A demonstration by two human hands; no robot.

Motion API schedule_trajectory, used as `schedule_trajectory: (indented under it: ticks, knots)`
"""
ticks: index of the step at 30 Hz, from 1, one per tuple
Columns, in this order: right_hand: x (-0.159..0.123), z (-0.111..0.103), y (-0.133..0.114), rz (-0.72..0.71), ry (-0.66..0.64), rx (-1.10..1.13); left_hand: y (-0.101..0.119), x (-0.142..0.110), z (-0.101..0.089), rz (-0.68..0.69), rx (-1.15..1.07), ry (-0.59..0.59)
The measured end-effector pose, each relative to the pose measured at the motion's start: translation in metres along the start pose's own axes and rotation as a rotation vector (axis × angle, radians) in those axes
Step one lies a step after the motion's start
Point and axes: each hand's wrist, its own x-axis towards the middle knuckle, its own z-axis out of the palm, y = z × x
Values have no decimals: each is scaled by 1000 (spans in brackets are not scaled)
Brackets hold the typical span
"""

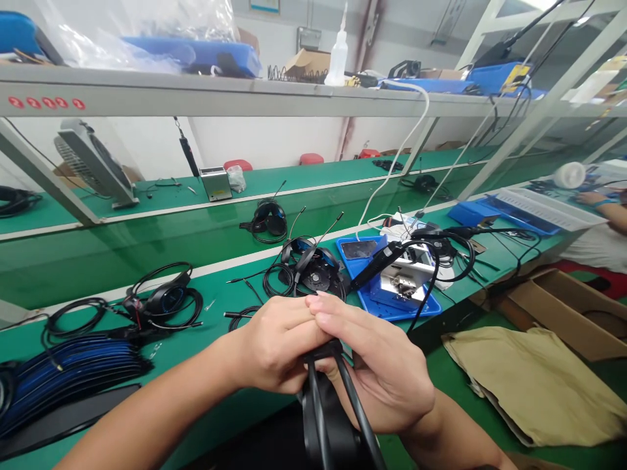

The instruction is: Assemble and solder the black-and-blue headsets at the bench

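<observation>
In the lower middle of the head view, my left hand [279, 339] and my right hand [385, 362] meet, fingers wrapped over the top of a black headset [336, 434]. Two dark rods or cords run from under my fingers toward me, past a rounded dark part that looks like an ear cup. My palms and fingers hide the part being gripped. Just beyond my hands, finished-looking headsets [313, 271] with boom microphones and coiled cables lie on the green bench [215, 326].
Left are another headset [166, 297] and a stack of blue-black headbands [83, 372]. A blue tray [362, 303] holds a metal device and a phone. Brown cardboard [539, 385] lies lower right. A shelf [220, 94] crosses above. Another person's hand [590, 198] is far right.
</observation>
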Motion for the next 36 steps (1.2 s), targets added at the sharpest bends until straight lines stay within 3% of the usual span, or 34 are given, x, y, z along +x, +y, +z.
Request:
schedule_trajectory:
  ticks: [6,11,13,16,19,23,26,29,32,36]
  knots:
    - [1,-2,1,5,-12,-12,-3,3,-4,26,16,-15]
    - [0,2,2,83,13,38,-1,-3,1,-71,-35,2]
    - [-5,8,6,232,36,85,1,-9,6,-225,-123,12]
    - [-19,23,18,658,-3,212,1,-23,17,-607,-359,37]
    - [-37,39,41,1036,-104,417,-7,-46,36,-936,-600,140]
    - [-54,55,75,1275,-313,599,-22,-82,68,-1183,-870,236]
    - [-58,65,93,1351,-419,569,-30,-104,92,-1311,-1041,251]
    - [-61,76,105,1350,-427,439,-39,-119,107,-1385,-1093,287]
    - [-68,84,114,1382,-450,377,-48,-131,114,-1383,-1084,262]
    - [-79,88,120,1412,-450,371,-58,-142,115,-1349,-1053,146]
